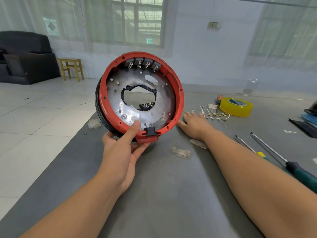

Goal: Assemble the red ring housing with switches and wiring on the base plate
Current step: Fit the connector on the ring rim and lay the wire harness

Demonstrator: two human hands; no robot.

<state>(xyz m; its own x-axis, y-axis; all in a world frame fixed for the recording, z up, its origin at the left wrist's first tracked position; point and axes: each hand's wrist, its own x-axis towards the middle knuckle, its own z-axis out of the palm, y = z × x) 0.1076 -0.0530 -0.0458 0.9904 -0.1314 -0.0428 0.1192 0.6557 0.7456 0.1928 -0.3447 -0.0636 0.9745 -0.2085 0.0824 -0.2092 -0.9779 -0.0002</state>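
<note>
Tiles border grey table [163, 186]; left hand [120, 152] grips red ring housing [103, 93], right hand [195, 122] flat.

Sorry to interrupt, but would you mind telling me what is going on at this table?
A person's left hand holds the red ring housing upright on its edge, thumb on the rim, with four switches already seated along its top. The right hand lies flat on the table, reaching toward the loose wires beside the yellow tape.
</note>
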